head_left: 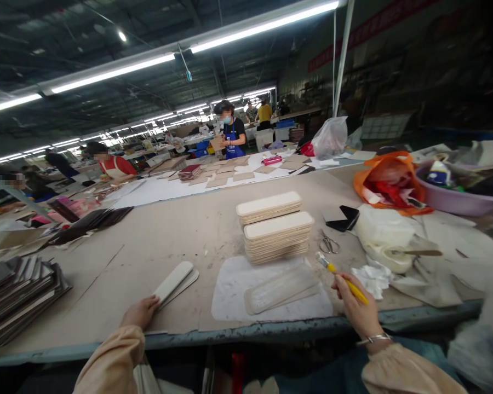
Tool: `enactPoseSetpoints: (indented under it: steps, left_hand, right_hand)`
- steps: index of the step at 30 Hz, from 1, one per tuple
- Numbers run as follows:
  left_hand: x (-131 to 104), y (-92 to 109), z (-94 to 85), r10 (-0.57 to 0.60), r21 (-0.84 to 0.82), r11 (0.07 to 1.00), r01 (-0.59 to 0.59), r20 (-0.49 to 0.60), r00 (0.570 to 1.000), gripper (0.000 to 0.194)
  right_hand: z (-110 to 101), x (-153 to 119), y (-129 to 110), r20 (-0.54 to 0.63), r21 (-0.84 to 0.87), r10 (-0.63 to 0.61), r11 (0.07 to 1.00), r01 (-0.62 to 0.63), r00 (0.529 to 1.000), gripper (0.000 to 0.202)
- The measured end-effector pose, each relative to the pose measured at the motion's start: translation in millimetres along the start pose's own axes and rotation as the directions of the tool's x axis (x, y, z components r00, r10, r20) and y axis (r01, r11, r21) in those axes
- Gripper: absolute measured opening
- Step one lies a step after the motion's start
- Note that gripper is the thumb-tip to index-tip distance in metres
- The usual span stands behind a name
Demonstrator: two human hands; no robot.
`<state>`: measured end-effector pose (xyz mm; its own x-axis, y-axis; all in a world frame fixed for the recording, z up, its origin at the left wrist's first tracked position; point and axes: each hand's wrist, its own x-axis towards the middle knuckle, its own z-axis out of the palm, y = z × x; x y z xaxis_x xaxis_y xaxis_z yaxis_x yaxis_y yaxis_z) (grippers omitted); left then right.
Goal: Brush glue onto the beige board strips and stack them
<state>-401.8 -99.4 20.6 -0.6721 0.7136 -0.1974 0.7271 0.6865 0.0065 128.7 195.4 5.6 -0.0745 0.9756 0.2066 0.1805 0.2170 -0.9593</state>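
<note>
My right hand (358,306) is closed round the yellow handle of a brush (355,290), whose pale bristles point away from me. At the left, my left hand (140,313) grips the near end of a long white board strip with rounded ends (175,282). A second strip (187,284) lies partly under it on the table. Between my hands, a white sheet (225,293) carries translucent rounded strips (277,290) with a wet-looking surface. Behind the sheet stand two stacks of cream rounded strips, a nearer stack (278,241) and a farther stack (269,205).
Scissors (329,243), a crumpled tissue (373,279) and a white plastic container (384,235) with a stick lie at the right. Behind are an orange bag (365,183) and a purple basin (456,200). Dark panels (20,295) are piled left. A co-worker (232,131) stands across the table.
</note>
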Motion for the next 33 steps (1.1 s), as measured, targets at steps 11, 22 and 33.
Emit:
enactPoseSetpoints:
  steps: [11,22,33]
  left_hand:
    - [3,4,-0.3,0.041,0.075,0.996,-0.040,-0.008,0.999,0.031]
    - [-4,13,-8.7,-0.028,0.131,0.991,0.042,-0.105,0.994,0.024]
    - [-57,82,-49.5,-0.064,-0.036,0.998,0.053,-0.474,0.878,0.026]
  right_hand:
    - [-1,-4,-1,0.040,0.017,-0.021,1.000,0.020,0.999,0.041]
    - [2,-4,15,0.054,0.010,-0.048,0.999,0.047,0.997,0.035]
    - [7,-4,16,0.042,0.136,-0.148,0.981,0.141,0.988,0.031]
